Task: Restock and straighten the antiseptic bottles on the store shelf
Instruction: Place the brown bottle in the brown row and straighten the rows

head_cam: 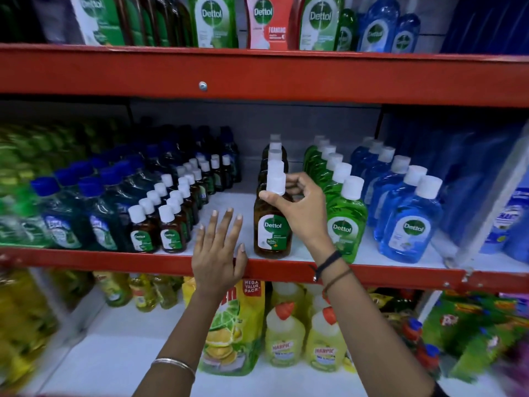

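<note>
A brown antiseptic bottle with a white cap and green label stands at the front of a single-file row of like bottles on the middle shelf. My right hand grips it at the neck and shoulder, fingers around the cap's base. My left hand is flat and spread, fingers apart, resting over the red shelf edge on the bare white gap left of that bottle. Small brown antiseptic bottles stand in two rows further left.
Green bottles and blue bottles line up to the right, dark blue-capped bottles to the left. The upper shelf hangs close above. Yellow cleaner bottles and a refill pouch fill the lower shelf.
</note>
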Tool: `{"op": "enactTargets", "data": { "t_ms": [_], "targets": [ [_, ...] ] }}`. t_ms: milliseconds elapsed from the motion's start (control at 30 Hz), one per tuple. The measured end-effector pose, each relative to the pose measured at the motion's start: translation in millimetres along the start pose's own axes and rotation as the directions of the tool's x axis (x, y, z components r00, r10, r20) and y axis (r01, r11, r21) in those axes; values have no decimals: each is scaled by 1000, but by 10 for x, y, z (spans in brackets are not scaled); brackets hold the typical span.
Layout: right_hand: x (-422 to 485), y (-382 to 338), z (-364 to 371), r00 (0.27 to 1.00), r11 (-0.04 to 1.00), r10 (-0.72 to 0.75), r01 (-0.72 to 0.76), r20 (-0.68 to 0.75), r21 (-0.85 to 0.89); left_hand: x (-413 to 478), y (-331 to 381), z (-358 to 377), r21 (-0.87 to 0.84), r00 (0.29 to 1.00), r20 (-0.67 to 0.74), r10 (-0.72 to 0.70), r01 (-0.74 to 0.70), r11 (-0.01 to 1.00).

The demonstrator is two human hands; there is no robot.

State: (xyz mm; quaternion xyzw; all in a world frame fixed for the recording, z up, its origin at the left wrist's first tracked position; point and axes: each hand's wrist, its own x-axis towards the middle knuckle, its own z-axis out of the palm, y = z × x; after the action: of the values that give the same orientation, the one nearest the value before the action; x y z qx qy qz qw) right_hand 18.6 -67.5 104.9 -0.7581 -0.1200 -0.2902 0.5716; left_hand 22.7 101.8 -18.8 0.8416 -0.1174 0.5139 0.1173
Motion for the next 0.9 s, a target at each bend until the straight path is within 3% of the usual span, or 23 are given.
{"op": "enactTargets", "data": {
  "t_ms": [267, 400, 433, 500, 567, 600, 900],
  "targets": [
    [-65, 24, 13, 999, 1000, 1, -2, 50, 12, 7, 19, -23, -18, 1000, 11, -2, 2, 1000],
    [-350, 67, -82, 993, 986, 86, -96, 75, 138, 71, 205, -171, -223, 981, 107, -159, 180, 958],
    [-441, 112, -100, 988, 975, 130, -143, 85, 172, 93, 277, -216, -343, 965, 147, -217, 255, 904],
    [-592, 207, -105, 965, 940, 227, -252, 129, 230, 161, 457, -315, -606, 905, 298, -303, 425, 673],
    [-658, 267, -87, 936, 894, 307, -345, 170, 287, 249, 628, -390, -705, 821, 459, -341, 570, 422],
    [-666, 276, -79, 926, 877, 328, -372, 187, 304, 292, 691, -418, -699, 785, 513, -348, 617, 361],
    [-655, 278, -108, 924, 860, 296, -368, 242, 354, 383, 760, -427, -685, 730, 585, -353, 678, 267]
  ]
}}
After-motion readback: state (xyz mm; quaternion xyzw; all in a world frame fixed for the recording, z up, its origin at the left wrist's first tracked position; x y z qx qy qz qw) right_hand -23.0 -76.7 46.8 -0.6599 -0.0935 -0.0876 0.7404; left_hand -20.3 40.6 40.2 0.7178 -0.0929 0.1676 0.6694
